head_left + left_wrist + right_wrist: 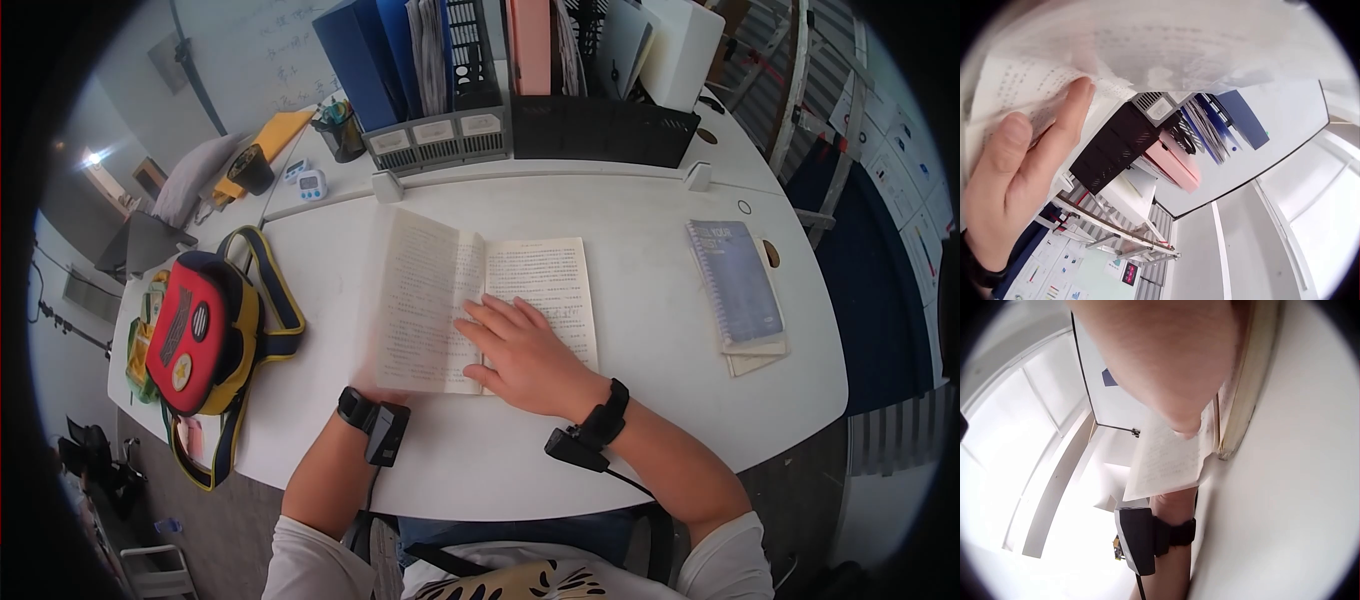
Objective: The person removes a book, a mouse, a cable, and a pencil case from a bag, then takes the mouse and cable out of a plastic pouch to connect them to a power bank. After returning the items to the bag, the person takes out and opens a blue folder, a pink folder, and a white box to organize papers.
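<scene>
Right hand (528, 358) rests on the open book (540, 268) — grip fingers apart. Left hand (1174, 500) sits behind the raised page (425, 300) — grip state cannot be told.

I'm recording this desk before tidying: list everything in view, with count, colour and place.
table: 1, white, centre
book: 1, cream, centre, open
notebook: 1, bluish, right side
paper: count unclear, cream, under notebook
bag: 1, red and yellow, left side
gadgets: 2, white and blue, back left
pots: 2, black, back left, one with pens
racks: 2, grey and black, back
folders: several, blue, pink, white, in racks
whiteboard: 1, white, background
ladder: 1, pale, right background
other background items: unclear
wrist cameras: 2, black, lower centre
right hand: 1, bare, on book
left hand: 1, bare, mostly behind book
</scene>
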A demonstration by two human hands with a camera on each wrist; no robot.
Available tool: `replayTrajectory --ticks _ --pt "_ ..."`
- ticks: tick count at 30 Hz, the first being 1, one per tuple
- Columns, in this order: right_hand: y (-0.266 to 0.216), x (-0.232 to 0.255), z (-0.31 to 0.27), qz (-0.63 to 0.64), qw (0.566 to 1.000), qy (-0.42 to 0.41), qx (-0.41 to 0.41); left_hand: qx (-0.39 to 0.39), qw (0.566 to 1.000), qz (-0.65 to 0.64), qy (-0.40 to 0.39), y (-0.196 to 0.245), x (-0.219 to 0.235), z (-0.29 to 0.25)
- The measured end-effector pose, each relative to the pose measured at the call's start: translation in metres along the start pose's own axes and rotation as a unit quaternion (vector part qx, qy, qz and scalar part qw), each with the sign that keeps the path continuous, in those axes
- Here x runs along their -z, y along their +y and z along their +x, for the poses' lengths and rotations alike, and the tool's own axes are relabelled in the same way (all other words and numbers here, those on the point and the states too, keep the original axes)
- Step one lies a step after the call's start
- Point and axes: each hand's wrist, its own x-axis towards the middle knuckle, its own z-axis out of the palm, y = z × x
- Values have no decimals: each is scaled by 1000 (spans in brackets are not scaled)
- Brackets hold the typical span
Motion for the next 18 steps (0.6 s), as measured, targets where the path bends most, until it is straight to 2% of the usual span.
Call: replayTrajectory --ticks 1,3,7,9,13,15,16,17,18 --pt "0 -1 1 0 1000 0 -1 1 1000 0 0 -3 6 5" --pt "-2 -3 2 3 998 53 -14 18 984 -120 -127 -12 24 17" --pt "-2 -7 9 -17 997 68 -40 10 994 -57 -90 -11 9 16" --pt "-2 -5 10 -36 998 23 -39 26 997 -46 -48 -12 7 19" --pt "-3 -8 9 -62 997 30 -32 21 996 -60 -65 -14 6 21" --pt "-3 -9 8 -43 996 72 4 40 986 -113 -115 -12 11 18" --pt "-3 -3 9 -43 996 72 3 40 986 -112 -115 -11 11 18" --pt "-3 9 10 125 988 86 -26 26 993 -43 -102 -9 10 17" --pt "1 18 10 288 951 99 -55 12 996 26 -90 -9 8 16"
